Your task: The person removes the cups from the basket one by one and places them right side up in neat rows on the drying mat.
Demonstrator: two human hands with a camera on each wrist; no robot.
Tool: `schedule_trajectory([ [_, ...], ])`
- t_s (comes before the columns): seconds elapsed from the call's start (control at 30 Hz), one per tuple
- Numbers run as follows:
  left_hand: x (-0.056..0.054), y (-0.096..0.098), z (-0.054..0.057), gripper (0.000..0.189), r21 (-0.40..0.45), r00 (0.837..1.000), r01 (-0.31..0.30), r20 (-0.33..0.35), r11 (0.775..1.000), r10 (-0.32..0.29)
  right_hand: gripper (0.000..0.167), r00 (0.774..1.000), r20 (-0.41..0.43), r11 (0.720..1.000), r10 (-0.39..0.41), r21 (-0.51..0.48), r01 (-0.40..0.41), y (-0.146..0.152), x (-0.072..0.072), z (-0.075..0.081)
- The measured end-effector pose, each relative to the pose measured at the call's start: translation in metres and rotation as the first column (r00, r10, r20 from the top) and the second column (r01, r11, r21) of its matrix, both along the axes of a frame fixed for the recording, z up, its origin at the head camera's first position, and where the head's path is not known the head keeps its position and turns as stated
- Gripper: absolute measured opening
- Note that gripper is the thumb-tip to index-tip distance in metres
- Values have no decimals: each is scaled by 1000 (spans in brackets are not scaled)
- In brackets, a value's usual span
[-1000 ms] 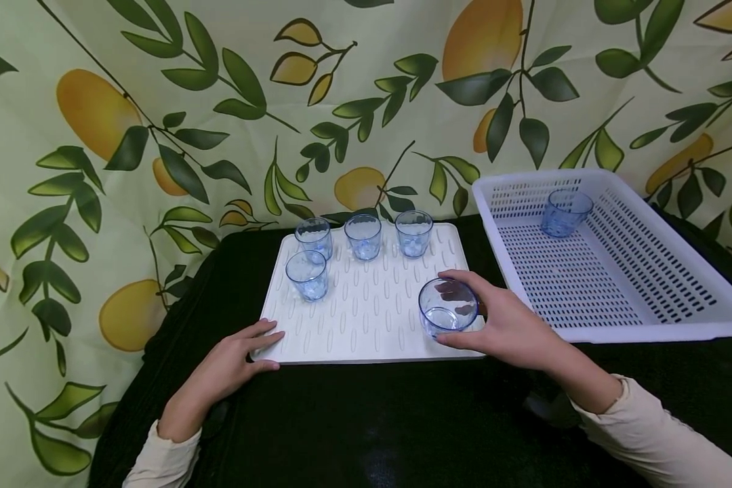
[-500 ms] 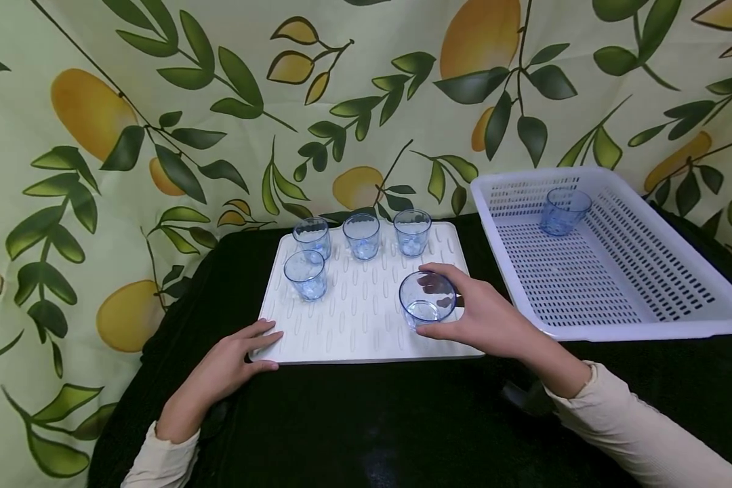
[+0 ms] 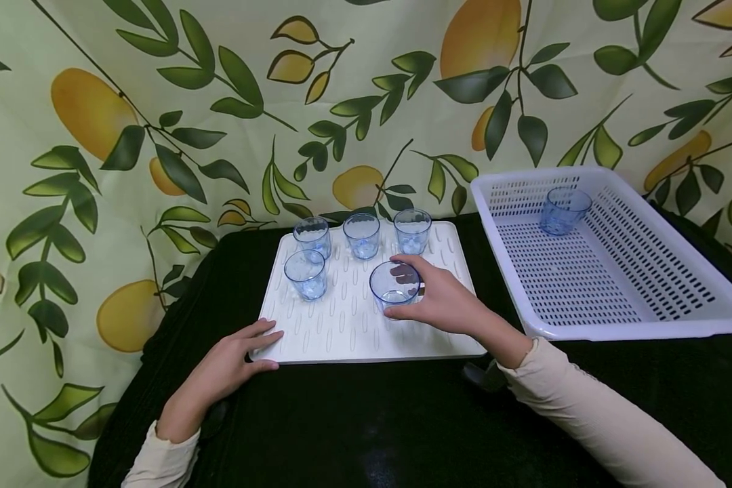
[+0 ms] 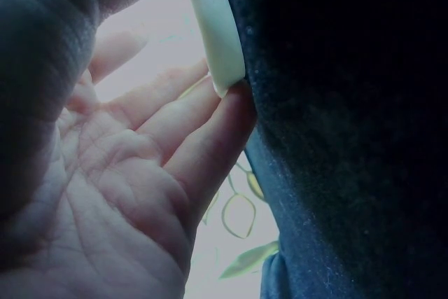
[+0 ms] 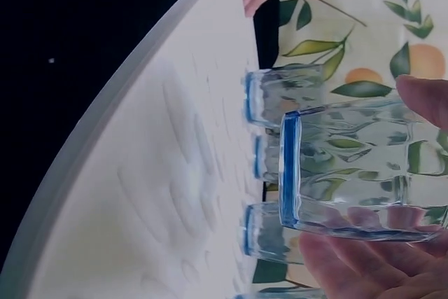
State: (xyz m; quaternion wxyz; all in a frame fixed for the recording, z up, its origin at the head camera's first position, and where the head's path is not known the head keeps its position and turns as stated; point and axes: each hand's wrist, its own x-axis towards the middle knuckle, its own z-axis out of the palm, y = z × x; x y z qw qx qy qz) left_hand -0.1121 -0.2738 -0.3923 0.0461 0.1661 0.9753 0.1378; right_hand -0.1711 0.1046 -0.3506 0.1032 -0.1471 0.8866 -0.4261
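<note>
My right hand (image 3: 445, 298) holds a clear blue-tinted drinking glass (image 3: 395, 288) by its sides, thumb on the near side and fingers on the far side. In the right wrist view there is a gap between the glass's blue base (image 5: 290, 169) and the white ribbed drying board (image 3: 335, 335). Three like glasses stand along the board's back edge, among them the middle one (image 3: 362, 237). Another glass (image 3: 306, 276) stands in front of the leftmost. At the board's front left corner, my left hand (image 3: 226, 362) rests with extended fingers (image 4: 210, 138) touching the edge.
To the right stands a white perforated plastic basket (image 3: 604, 332) with one blue glass (image 3: 564, 211) at its back. A black cloth (image 3: 354, 420) covers the table. Behind hangs a curtain (image 3: 232, 156) printed with fruit and leaves.
My right hand has carried the glass leftward and slightly back over the board, from its right side toward the middle. The left hand has stayed at the corner.
</note>
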Motion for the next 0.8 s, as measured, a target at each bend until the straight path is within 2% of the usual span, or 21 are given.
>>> schedule_trajectory([
  [0.3, 0, 1, 1, 52, -9, 1000, 3, -14, 1000, -3, 92, 1000, -10, 1000, 10, -10, -10, -19, -18, -9],
  [0.8, 0, 1, -1, 52, -7, 1000, 17, -21, 1000, -17, 92, 1000, 24, 1000, -5, -30, 6, -44, -45, -27],
])
